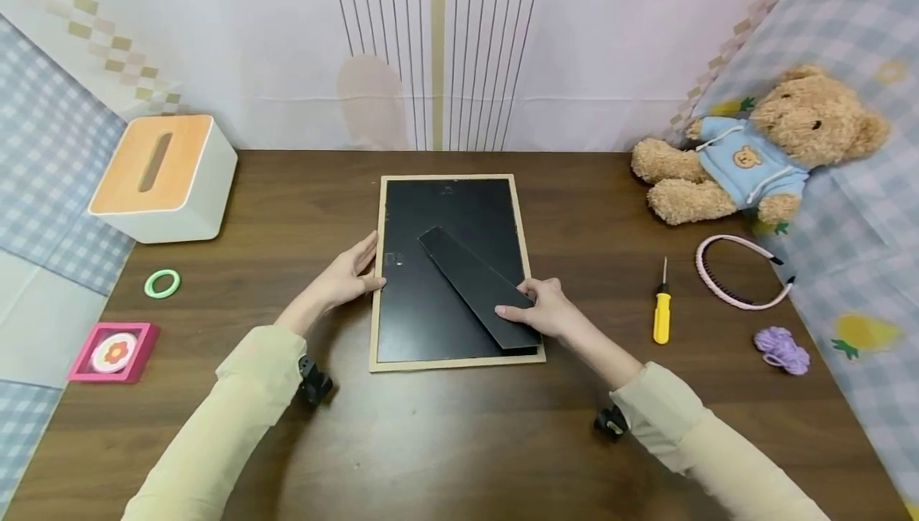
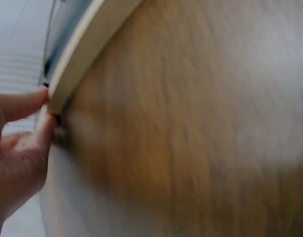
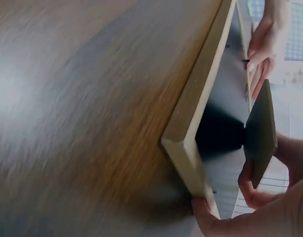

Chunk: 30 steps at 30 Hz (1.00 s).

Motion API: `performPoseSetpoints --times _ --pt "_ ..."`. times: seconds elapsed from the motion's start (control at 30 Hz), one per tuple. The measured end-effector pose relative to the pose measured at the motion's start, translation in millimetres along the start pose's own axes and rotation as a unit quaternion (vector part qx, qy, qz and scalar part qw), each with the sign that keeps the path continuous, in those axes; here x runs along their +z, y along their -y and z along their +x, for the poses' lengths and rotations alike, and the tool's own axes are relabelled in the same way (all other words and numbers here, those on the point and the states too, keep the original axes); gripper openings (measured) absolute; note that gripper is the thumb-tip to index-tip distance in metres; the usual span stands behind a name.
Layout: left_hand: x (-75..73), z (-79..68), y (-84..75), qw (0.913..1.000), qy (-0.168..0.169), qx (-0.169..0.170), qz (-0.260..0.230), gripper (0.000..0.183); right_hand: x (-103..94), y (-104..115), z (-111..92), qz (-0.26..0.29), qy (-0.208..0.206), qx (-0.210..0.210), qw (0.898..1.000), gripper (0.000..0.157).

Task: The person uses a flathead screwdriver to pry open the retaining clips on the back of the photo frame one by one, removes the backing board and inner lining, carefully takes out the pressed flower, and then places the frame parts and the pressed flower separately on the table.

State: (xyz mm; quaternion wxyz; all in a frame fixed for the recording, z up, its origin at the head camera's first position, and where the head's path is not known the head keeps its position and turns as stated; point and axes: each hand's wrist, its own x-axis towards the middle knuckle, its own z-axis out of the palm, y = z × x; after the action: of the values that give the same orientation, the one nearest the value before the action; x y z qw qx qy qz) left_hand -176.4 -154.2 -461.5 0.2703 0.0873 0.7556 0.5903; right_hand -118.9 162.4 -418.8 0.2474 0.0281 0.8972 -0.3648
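Observation:
A picture frame [image 1: 451, 206] lies back side up on the table, with a black backing and a pale wood border. My left hand [image 1: 346, 274] rests at its left edge, fingers fairly straight, with the thumb touching the border. A long black easel stand [image 1: 470, 282] slants across the backing, tilted up from it. Near the lower right corner my right hand [image 1: 544, 307] grips the stand's wide end, thumb on top. In the right wrist view the stand [image 3: 262, 136] is pinched between thumb and fingers, while another fingertip touches the frame's wooden edge [image 3: 191, 168].
On the left are a white tissue box [image 1: 208, 186] with a wooden lid, a green ring [image 1: 162, 283] and a pink box [image 1: 147, 345]. To the right lie a yellow screwdriver [image 1: 662, 317], a pink headband [image 1: 739, 303], purple yarn [image 1: 781, 350] and a teddy bear [image 1: 754, 146].

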Motion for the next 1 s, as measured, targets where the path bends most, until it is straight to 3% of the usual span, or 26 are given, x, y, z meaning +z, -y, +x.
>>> performPoseSetpoints --times 0.13,0.3,0.7,1.0 --pt "-2.2 4.5 5.1 0.9998 0.006 0.010 -0.013 0.081 0.8 -0.8 -3.6 0.086 -0.010 0.014 0.996 0.034" --pt "-2.3 5.4 6.0 0.9999 0.001 0.012 0.004 0.075 3.4 -3.7 -6.2 0.103 -0.038 0.008 0.994 0.045" --pt "0.0 11.1 1.5 1.0000 0.004 0.003 -0.003 0.069 3.7 -11.4 -7.0 0.176 -0.059 -0.019 0.982 0.033" --pt "-0.2 8.4 -2.5 0.9994 -0.022 -0.028 -0.006 0.070 3.6 -10.7 -6.5 0.192 -0.051 -0.029 0.980 0.031"
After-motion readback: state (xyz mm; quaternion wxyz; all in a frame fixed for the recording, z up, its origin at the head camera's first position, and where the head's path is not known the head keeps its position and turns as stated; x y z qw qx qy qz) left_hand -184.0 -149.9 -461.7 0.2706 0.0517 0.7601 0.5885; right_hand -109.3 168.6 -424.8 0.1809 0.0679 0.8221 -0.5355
